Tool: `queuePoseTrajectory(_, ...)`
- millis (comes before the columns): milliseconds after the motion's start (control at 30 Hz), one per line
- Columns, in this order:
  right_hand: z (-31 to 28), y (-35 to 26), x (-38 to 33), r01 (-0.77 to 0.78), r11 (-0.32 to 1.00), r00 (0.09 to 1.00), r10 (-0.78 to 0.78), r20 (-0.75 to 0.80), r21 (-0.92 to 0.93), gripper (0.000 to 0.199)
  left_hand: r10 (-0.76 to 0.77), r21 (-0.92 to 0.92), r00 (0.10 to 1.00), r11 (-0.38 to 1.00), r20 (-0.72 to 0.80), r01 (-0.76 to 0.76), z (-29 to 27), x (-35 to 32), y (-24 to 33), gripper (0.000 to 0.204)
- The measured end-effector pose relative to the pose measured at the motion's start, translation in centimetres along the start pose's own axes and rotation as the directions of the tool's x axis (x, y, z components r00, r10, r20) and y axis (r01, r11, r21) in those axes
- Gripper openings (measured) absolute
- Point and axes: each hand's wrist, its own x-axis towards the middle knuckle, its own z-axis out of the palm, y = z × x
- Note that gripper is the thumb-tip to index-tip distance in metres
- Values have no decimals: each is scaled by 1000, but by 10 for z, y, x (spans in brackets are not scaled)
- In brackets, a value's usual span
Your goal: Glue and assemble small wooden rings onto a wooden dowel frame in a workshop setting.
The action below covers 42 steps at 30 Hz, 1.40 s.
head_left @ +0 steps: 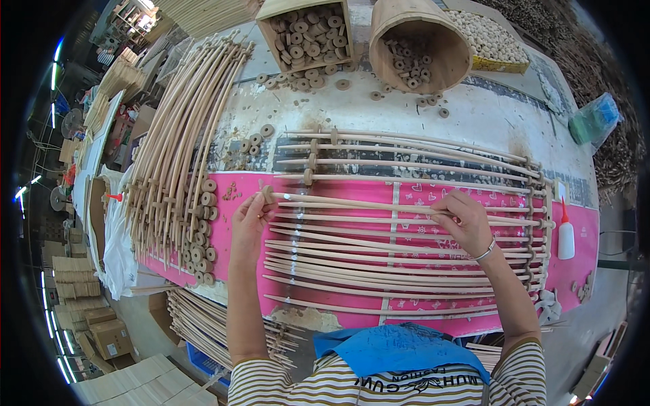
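My two hands are on one pale wooden rod (359, 202), which lies across the middle of the frame. My left hand (252, 215), left of centre, pinches one wooden ring (268, 195) at the rod's left end — I cannot tell whether the tip is through it. My right hand (463, 220), right of centre, pinches the rod between thumb and fingers; one bracelet (485, 251) circles that wrist. Above, four rings (308, 177) sit near the left ends of the upper rods. At the top of the frame stand one square box (349, 30) and one round tub (387, 21), both holding rings — too many to count. One white glue bottle (566, 240) stands at right.
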Motion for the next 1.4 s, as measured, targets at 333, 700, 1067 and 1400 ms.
queuePoseTrajectory(333,-5,-18,20,-4,999,1000,4,-16,-35,14,-51,18,999,999,7,51,33,-8,-5,25)
queuePoseTrajectory(700,17,8,27,51,994,998,-55,-43,-97,18,10,27,998,1000,69,-12,-1,9,-19,31)
queuePoseTrajectory(1067,27,36,20,44,995,991,-55,-122,-93,17,-3,48,1000,999,29,2,28,8,-17,27)
queuePoseTrajectory(1400,16,40,15,11,998,996,-15,-85,-55,14,608,853,745,204,274,-480,48,-12,12,38)
